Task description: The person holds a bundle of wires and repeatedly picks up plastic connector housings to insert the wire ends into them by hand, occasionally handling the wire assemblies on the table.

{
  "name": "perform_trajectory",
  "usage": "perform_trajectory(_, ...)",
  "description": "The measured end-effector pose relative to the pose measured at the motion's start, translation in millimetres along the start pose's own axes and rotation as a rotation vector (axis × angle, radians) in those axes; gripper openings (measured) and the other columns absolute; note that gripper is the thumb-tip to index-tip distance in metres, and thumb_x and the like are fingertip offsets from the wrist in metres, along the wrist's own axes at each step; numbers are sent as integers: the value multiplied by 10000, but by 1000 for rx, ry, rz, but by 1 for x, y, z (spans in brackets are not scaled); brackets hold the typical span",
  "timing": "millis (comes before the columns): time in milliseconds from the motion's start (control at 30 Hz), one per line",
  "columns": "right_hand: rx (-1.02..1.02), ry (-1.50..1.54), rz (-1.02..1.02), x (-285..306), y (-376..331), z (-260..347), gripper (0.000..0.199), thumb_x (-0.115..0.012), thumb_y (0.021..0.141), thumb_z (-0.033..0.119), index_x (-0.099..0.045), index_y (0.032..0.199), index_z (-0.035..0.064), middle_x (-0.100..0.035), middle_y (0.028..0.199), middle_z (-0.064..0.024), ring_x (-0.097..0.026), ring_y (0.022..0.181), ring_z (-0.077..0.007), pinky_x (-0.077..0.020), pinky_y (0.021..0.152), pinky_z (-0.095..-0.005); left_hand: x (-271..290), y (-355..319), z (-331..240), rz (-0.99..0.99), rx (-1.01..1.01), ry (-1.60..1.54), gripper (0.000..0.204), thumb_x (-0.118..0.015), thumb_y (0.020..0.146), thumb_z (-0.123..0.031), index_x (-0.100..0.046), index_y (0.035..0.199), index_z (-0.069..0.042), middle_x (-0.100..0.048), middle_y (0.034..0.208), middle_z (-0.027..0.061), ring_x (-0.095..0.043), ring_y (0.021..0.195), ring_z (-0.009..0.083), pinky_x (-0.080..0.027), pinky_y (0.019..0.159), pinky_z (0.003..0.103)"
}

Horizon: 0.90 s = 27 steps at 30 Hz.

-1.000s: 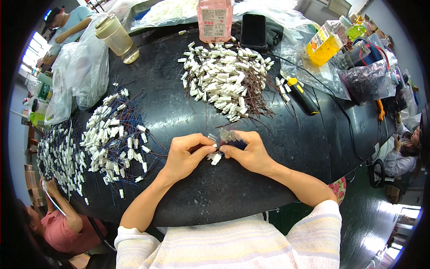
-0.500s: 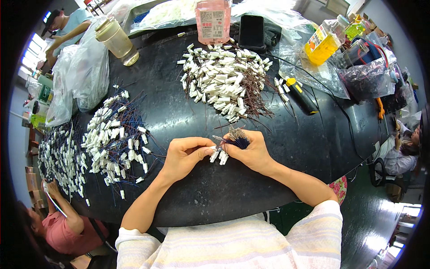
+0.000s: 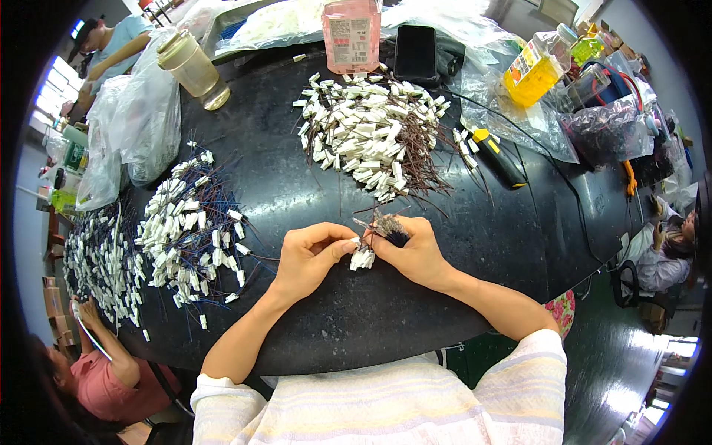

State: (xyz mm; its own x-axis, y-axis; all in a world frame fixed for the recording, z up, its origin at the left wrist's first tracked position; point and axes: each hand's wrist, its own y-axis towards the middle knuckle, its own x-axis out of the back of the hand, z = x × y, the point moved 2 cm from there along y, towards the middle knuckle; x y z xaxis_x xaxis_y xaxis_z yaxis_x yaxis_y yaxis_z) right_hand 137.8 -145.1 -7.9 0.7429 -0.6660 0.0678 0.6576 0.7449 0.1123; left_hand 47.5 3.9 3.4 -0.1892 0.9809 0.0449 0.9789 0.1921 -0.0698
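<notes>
My left hand (image 3: 311, 256) and my right hand (image 3: 414, 251) meet over the middle of a black table (image 3: 356, 326). Together they hold a small bundle of white connectors with short wires (image 3: 369, 245); the white plugs hang below my fingers and the wire ends stick up past my right thumb. Straight behind my hands lies a large heap of white connectors with brown wires (image 3: 378, 137). To my left sits a second heap of white connectors with blue wires (image 3: 189, 230).
A pink bottle (image 3: 351, 31), a black phone (image 3: 415, 52), a lidded cup (image 3: 194, 67), clear plastic bags (image 3: 141, 126), a yellow bottle (image 3: 535, 70) and a yellow-black tool (image 3: 498, 156) ring the table's far side. A person in pink (image 3: 96, 371) works at lower left; others sit around.
My hands have stayed in place over the table, with small finger shifts on the bundle. The wire ends now stick up more from my right hand.
</notes>
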Motion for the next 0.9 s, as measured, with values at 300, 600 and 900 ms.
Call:
perform_trajectory(300,207,-104,-30,0,-1,8,80,-609,772,11,-614,841,-29,-626,739,-65,-572,655,-99,-451,600,-235,-16,0,-10,47,-258,216,272,-592,815,-127,-535,1036,22,-597,924,118,-584,877,183,-447,786,300)
perform_trajectory(600,412,-286,242,2,-11,33,72,-639,733,2,-613,799,-8,-600,612,-76,-618,564,-173,-457,501,-263,-17,-27,-34,432,216,173,233,-381,930,-164,-524,946,20,-464,671,35,-436,607,88,-407,564,244)
perform_trajectory(900,-160,373,-61,27,2,45,97,-578,824,65,-593,800,-27,-406,507,29,-319,407,-44,-207,377,-193,126,-75,-86,-258,-231,1239,202,-504,817,-82,-566,975,27,-571,991,177,-544,947,324,-435,791,379)
